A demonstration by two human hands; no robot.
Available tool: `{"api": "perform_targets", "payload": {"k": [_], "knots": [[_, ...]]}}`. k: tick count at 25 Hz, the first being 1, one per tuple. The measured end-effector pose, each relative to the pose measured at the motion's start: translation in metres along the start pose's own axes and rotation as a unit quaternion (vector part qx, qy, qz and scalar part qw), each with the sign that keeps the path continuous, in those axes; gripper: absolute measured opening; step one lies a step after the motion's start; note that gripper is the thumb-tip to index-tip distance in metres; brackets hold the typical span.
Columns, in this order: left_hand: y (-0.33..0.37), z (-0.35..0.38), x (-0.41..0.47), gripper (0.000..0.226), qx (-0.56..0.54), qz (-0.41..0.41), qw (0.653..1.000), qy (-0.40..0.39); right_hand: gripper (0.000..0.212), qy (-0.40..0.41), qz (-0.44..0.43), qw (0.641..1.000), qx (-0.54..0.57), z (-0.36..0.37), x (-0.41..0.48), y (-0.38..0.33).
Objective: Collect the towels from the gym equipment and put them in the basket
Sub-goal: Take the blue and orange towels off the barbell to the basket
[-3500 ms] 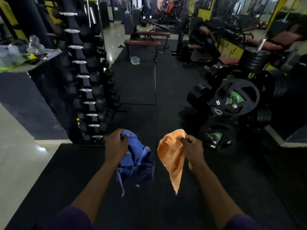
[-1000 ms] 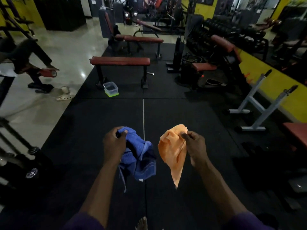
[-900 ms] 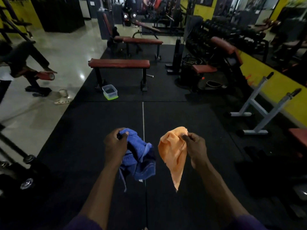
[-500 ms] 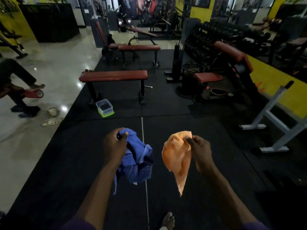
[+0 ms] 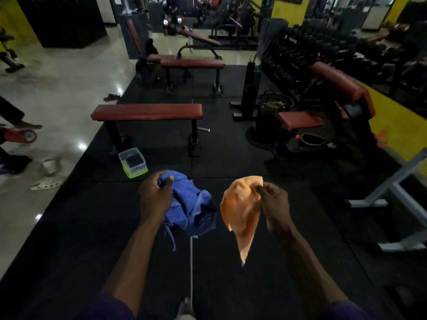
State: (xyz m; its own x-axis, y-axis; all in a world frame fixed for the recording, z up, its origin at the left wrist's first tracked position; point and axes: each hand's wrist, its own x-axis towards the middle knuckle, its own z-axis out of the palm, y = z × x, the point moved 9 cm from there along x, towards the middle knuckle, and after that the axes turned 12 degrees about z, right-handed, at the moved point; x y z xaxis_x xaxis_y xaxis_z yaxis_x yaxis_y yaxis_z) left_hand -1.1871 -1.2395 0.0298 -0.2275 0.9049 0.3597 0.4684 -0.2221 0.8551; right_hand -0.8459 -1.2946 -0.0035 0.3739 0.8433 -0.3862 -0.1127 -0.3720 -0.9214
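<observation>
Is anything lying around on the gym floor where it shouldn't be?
A few things. A clear plastic box with a green base sits on the black mat beside the red bench. Loose sandals lie on the shiny floor: a pale pair at left, a dark one farther back.

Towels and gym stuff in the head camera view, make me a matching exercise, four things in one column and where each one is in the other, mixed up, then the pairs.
Things:
1. blue towel
2. orange towel
3. black mesh basket
4. clear plastic container

Places:
A. on the floor mat by the nearest red bench
B. bunched in the left hand
C. on the floor ahead to the right, beside a small red seat pad
D. hanging from the fingers of the right hand

Pairs: 1-B, 2-D, 3-C, 4-A
</observation>
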Motion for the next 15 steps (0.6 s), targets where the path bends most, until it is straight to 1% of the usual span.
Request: {"api": "perform_targets", "payload": {"k": [6, 9, 12, 15], "knots": [[-0.03, 0.102, 0.159, 0.012, -0.058, 0.006, 0.998, -0.013, 0.011, 0.018, -0.001, 1.0, -0.009, 0.039, 0.168, -0.052], [-0.036, 0.152, 0.244, 0.01, -0.063, 0.011, 0.997, -0.041, 0.01, 0.042, 0.007, 0.999, -0.007, 0.053, 0.248, -0.082], [-0.042, 0.195, 0.318, 0.01, -0.045, 0.017, 0.997, -0.055, 0.011, 0.079, 0.011, 0.997, 0.005, 0.06, 0.32, -0.109], [-0.059, 0.248, 0.389, 0.009, -0.05, 0.015, 0.996, -0.079, 0.011, 0.091, 0.019, 0.995, 0.023, 0.065, 0.392, -0.131]]}}
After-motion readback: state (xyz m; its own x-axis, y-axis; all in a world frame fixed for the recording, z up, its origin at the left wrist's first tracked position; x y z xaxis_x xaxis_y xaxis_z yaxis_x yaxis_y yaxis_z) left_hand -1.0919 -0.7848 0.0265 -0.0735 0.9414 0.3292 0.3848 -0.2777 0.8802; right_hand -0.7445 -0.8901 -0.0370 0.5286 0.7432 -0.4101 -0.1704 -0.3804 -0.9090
